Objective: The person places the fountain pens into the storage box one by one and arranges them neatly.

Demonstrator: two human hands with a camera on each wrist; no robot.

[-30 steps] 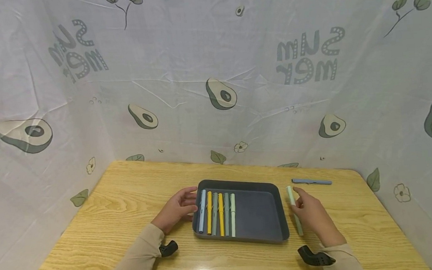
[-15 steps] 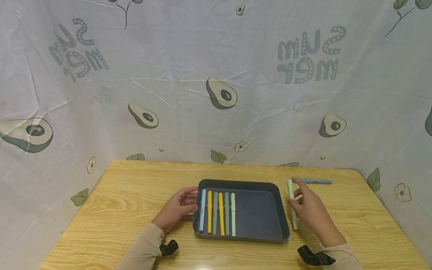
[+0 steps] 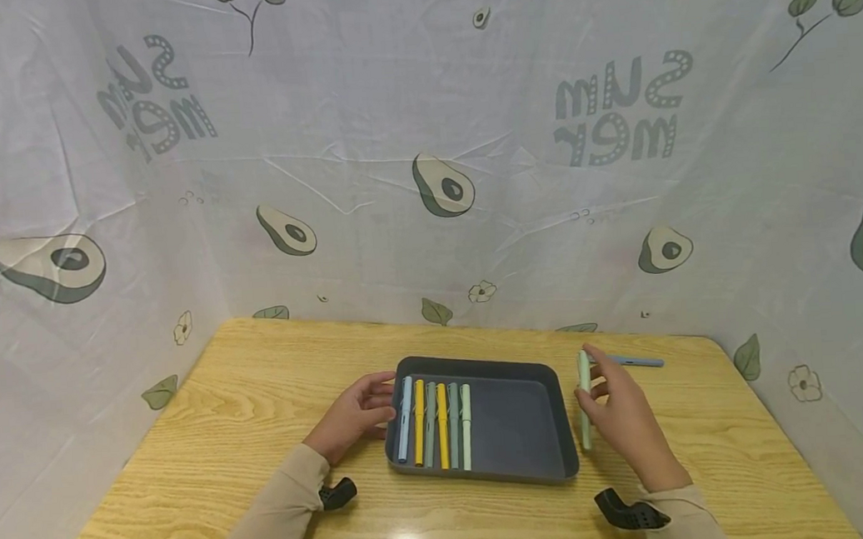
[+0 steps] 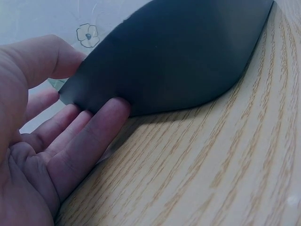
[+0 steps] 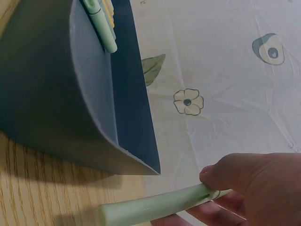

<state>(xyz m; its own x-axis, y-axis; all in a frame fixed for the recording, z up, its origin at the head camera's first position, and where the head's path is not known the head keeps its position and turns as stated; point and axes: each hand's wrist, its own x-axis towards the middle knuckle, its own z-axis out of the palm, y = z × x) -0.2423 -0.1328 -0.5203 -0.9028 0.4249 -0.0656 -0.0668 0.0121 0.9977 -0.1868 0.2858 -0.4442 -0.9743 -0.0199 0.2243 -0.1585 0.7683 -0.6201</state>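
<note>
A dark grey tray (image 3: 520, 418) lies on the table. Several capped pens stand side by side in its left half: light blue (image 3: 405, 419), yellow (image 3: 419, 422), grey-green and, at the right end, pale green (image 3: 467, 427). My left hand (image 3: 355, 417) holds the tray's left side, thumb at the rim and fingers against the outer wall (image 4: 164, 66). Right of the tray, my right hand (image 3: 622, 411) pinches another pale green pen (image 5: 150, 206) between thumb and fingers. In the head view this pen is steeply tilted, lower end close to the table.
Behind my right hand a blue pen (image 3: 639, 361) lies on the wooden table (image 3: 295, 354), partly hidden by the fingers. A printed curtain (image 3: 371, 265) hangs along the table's back and sides. Black wrist mounts (image 3: 629, 513) sit on both sleeves.
My right hand has drawn the pale green pen up and away from me, its top end rising in the head view. The left hand and the tray stay put.
</note>
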